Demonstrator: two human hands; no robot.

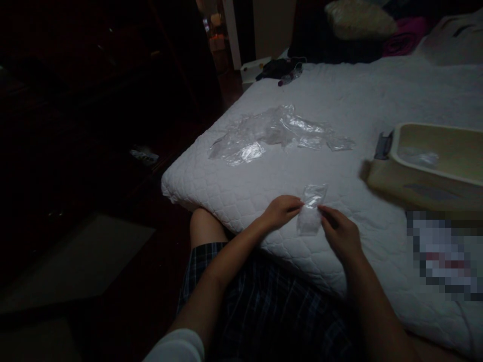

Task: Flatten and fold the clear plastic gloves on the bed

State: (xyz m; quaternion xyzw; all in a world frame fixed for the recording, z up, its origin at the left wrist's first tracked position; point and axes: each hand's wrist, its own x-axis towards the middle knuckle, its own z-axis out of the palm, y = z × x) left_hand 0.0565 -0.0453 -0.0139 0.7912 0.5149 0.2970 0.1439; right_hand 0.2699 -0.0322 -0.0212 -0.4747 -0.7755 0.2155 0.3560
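Observation:
A small clear plastic bag [311, 221] lies on the white quilted bed [211, 186] near its front edge. My left hand [284, 210] pinches the bag's left edge between thumb and fingers. On the opposite side, the fingertips of my right hand [341, 230] are closed on its right edge. The bag looks flat, and light glints off its upper half. Farther back on the bed, several similar clear plastic bags [252, 151] lie spread in a loose, overlapping heap.
At the right stands a beige plastic bin [433, 173] with clear plastic inside. A blurred-out item [441, 256] lies in front of it. Dark items [279, 69] sit at the far bed corner, and a pillow [360, 20] is at the back. The surroundings are dim.

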